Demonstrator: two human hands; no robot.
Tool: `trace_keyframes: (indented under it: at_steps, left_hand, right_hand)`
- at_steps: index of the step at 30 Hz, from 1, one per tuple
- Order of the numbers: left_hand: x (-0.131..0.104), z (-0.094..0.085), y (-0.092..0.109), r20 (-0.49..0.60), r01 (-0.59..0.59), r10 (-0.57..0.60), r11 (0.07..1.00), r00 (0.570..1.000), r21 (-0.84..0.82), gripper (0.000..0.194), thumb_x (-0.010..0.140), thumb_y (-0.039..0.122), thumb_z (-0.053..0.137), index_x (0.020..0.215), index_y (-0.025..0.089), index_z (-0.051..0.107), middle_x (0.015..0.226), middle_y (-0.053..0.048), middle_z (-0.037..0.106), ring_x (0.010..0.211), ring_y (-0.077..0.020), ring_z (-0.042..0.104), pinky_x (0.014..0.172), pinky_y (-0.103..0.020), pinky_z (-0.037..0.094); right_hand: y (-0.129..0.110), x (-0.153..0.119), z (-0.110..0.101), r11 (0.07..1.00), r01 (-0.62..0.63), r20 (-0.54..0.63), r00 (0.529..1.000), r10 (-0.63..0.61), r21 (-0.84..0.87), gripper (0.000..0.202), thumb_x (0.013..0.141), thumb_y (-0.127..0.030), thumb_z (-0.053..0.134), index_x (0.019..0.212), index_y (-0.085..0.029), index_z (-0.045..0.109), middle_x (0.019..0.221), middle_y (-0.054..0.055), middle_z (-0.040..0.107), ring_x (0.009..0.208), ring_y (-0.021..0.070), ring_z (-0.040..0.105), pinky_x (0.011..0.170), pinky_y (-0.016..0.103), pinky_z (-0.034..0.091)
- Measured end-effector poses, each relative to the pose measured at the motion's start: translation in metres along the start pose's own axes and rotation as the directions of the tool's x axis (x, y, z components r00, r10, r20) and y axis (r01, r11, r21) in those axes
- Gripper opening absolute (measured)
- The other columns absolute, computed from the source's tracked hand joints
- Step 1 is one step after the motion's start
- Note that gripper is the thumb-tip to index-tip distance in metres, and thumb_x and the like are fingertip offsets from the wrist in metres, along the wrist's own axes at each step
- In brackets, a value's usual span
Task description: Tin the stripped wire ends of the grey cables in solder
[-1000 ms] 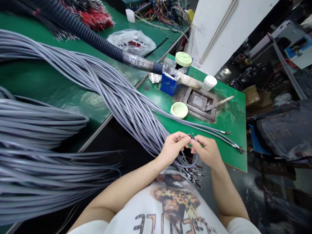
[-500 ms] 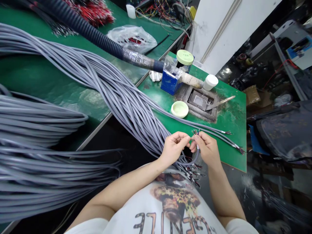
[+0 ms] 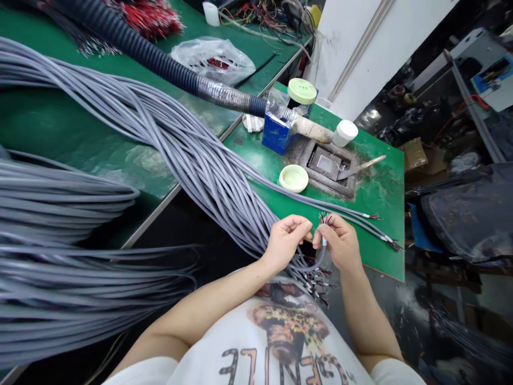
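My right hand (image 3: 340,241) is closed on the end of a grey cable (image 3: 319,262), whose thin coloured wires (image 3: 324,218) fan out above the fingers. A white band circles the cable just below them. To its left, my left hand (image 3: 287,239) pinches with thumb and forefinger at what looks like one thin wire of the same cable; the tip is too small to make out clearly. Below both hands hang several more stripped cable ends (image 3: 319,283). Two grey cables (image 3: 340,209) lie on the green board (image 3: 379,192) with their stripped ends toward the right.
A solder pot (image 3: 329,164) with a scraper (image 3: 363,167) sits in the board. Around it are an open pale green tub (image 3: 294,178), a white jar (image 3: 345,132) and a blue box (image 3: 276,133) under a ribbed hose (image 3: 160,59). A thick grey cable bundle (image 3: 192,155) crosses the left.
My hands have drawn slightly apart, and the wires in my right hand show more spread. The whole view has shifted a little.
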State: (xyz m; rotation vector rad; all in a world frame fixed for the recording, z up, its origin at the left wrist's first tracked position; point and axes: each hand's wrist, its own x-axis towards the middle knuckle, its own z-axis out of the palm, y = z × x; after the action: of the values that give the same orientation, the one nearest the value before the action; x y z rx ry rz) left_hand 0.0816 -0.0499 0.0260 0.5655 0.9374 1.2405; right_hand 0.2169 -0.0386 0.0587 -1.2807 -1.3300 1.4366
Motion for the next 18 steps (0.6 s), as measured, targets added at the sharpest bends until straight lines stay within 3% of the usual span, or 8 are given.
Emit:
trace_keyframes:
  at_steps: [7, 13, 18]
  left_hand:
    - [0.0002, -0.0008, -0.001, 0.012, 0.008, -0.008, 1.0, 1.0, -0.005, 0.025, 0.076, 0.039, 0.07, 0.073, 0.015, 0.063, 0.057, 0.003, 0.061, 0.047, -0.0045, 0.047, 0.049, -0.017, 0.037]
    - [-0.0034, 0.0002, 0.0038, 0.009, -0.007, 0.007, 0.999, 1.0, 0.041, 0.027, 0.074, 0.04, 0.071, 0.072, 0.015, 0.063, 0.056, 0.002, 0.062, 0.048, -0.006, 0.047, 0.049, -0.019, 0.038]
    - [-0.0056, 0.0003, 0.007, 0.008, -0.023, 0.022, 0.997, 1.0, 0.068, 0.028, 0.073, 0.041, 0.071, 0.071, 0.015, 0.063, 0.056, 0.002, 0.061, 0.048, -0.0064, 0.047, 0.049, -0.019, 0.039]
  right_hand:
    - [-0.0012, 0.0015, 0.0006, 0.997, -0.061, 0.011, 0.998, 0.06, 0.05, 0.023, 0.083, -0.038, 0.064, 0.074, -0.019, 0.055, 0.054, -0.003, 0.063, 0.044, 0.0103, 0.053, 0.047, 0.022, 0.042]
    - [-0.0012, 0.0036, -0.0009, 0.965, -0.155, 0.096, 0.986, 0.137, 0.21, 0.025, 0.081, -0.042, 0.065, 0.075, -0.019, 0.055, 0.05, -0.003, 0.06, 0.04, 0.0108, 0.051, 0.043, 0.022, 0.039]
    - [0.0011, 0.0054, -0.0018, 0.942, -0.228, 0.142, 0.97, 0.197, 0.248, 0.03, 0.08, -0.048, 0.064, 0.074, -0.021, 0.052, 0.046, -0.004, 0.057, 0.036, 0.0114, 0.047, 0.04, 0.023, 0.036]
